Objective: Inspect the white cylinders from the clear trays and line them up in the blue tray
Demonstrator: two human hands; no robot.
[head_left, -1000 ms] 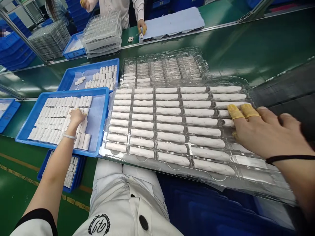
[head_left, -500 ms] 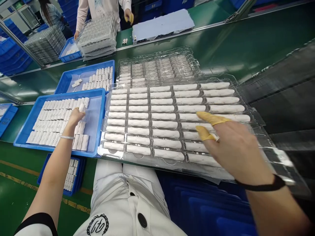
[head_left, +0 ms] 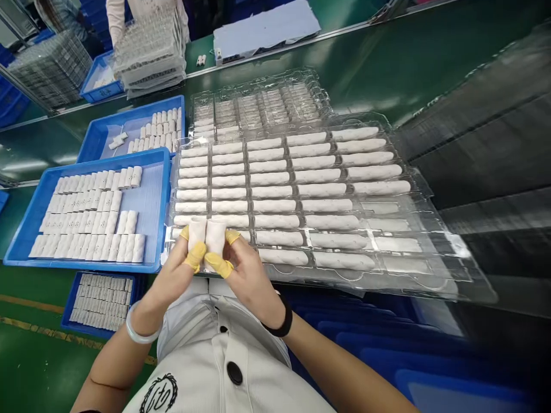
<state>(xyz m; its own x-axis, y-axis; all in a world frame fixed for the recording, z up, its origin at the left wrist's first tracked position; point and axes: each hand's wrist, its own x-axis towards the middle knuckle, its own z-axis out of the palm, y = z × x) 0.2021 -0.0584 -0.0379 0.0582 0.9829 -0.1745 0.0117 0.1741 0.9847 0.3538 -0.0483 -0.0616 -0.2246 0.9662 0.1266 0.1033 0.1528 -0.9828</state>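
Observation:
My left hand (head_left: 171, 279) pinches a short white piece (head_left: 197, 232) with wavy sides between yellow-covered fingertips. A similar white piece (head_left: 215, 236) is gripped in my right hand (head_left: 253, 282), also by yellow-covered thumb and finger. The two pieces stand nearly upright side by side, close together, over the front left corner of a clear plastic tray (head_left: 340, 281). Long rows of white pieces (head_left: 278, 221) lie in the tray's slots, while several slots at its front right hold none. To the left, a blue tray (head_left: 161, 218) holds rows of short white pieces (head_left: 94, 221).
Behind stands a second blue bin (head_left: 84, 137) with white pieces. Another clear tray (head_left: 258, 106) lies behind the filled one. Across the bench, a person (head_left: 148, 8) is beside stacked clear trays (head_left: 148, 54). Blue bins (head_left: 344, 338) are below the bench edge at right.
My left hand has come from the blue tray with a white piece. My right hand has moved left from the clear tray's right side. Both hands now meet in front of me.

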